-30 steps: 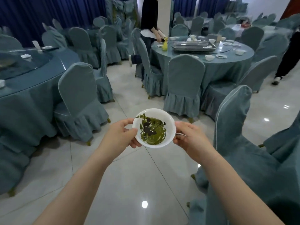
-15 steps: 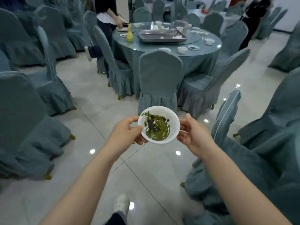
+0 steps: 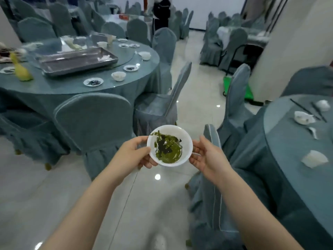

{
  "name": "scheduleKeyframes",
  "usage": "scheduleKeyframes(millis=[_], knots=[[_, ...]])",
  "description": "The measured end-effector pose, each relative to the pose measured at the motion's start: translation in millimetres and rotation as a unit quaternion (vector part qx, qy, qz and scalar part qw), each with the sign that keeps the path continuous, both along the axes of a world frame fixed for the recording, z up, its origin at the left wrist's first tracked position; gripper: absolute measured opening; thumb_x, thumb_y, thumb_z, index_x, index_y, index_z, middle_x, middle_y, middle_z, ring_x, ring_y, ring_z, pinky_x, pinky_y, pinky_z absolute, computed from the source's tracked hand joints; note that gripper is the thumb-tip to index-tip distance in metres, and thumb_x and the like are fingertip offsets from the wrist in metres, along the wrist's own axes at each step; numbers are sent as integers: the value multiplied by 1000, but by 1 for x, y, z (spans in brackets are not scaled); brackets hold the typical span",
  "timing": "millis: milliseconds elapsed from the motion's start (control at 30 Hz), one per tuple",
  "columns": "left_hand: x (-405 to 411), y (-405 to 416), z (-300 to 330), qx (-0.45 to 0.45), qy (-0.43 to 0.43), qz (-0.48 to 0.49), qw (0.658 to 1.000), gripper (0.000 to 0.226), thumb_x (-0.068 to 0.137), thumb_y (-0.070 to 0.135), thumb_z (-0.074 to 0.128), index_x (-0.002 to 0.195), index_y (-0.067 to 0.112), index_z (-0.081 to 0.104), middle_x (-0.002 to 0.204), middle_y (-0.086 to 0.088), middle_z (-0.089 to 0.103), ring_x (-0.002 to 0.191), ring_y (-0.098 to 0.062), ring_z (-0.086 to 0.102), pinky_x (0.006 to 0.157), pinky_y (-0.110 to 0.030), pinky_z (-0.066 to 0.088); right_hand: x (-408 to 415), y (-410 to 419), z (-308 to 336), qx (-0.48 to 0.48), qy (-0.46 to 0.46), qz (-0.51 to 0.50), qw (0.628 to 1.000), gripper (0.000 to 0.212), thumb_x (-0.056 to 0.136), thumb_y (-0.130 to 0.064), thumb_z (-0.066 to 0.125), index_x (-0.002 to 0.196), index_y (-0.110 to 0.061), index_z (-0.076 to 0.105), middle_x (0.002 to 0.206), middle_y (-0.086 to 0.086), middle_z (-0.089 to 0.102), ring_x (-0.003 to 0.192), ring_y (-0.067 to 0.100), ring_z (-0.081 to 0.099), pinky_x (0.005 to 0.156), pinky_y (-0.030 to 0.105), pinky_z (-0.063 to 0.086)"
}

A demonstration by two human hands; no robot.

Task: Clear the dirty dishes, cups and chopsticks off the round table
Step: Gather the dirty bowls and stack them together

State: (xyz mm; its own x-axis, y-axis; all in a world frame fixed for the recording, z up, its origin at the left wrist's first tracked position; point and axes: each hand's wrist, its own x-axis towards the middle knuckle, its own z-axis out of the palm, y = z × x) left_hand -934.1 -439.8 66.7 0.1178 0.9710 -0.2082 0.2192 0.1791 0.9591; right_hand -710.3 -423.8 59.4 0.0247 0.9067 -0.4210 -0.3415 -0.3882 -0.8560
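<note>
Both hands carry the cup (image 3: 169,145): left hand (image 3: 134,155) pinches its rim, right hand (image 3: 207,157) seemingly hooks the handle. Next, it wants setting in the tray (image 3: 75,60).

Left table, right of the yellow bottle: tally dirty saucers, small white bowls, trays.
Dirty saucers: 4
Small white bowls: 3
Metal tray: 1
Total: 8
</note>
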Motion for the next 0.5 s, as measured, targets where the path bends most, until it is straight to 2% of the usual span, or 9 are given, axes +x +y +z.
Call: scheduleKeyframes(millis=[100,200,267,333,433,500], knots=[[19,86,1,25,-8,-27,999,34,89,10,49,112,32,62,72,-9,73,60,-18,67,61,-32,51,19,66,0,14,10,-35,999,40,100,-35,43,99,-3,69,83,8,69,77,20,62,72,32,52],[40,159,1,30,-7,-41,999,36,87,8,50,113,28,63,75,-11,74,68,-26,70,67,-37,53,38,124,2,27,-1,-44,999,34,98,-27,49,82,-10,74,75,4,70,70,16,65,68,29,53],[55,209,1,25,-13,-46,999,38,86,5,50,115,24,63,74,-12,73,67,-28,70,61,-33,55,54,165,3,36,-13,-44,998,34,94,-21,55,69,-15,77,70,2,69,63,12,66,64,27,53],[70,260,4,24,-28,-53,998,36,86,4,49,114,23,63,70,-14,72,59,-22,67,52,-25,52,68,208,7,36,-25,-51,998,29,91,-18,59,69,-14,78,71,4,68,62,13,66,61,26,54],[90,326,8,22,-30,-77,996,31,89,3,49,109,23,62,66,-12,72,51,-14,66,47,-19,50,86,266,4,17,-55,-62,996,20,88,-21,63,76,-14,78,81,8,70,71,17,68,74,33,56],[105,370,7,21,-24,-104,994,31,89,2,49,108,24,60,67,-12,72,52,-14,66,49,-21,52,96,301,4,9,-68,-68,995,20,74,-29,73,81,-11,78,87,14,70,78,21,67,84,38,55]])
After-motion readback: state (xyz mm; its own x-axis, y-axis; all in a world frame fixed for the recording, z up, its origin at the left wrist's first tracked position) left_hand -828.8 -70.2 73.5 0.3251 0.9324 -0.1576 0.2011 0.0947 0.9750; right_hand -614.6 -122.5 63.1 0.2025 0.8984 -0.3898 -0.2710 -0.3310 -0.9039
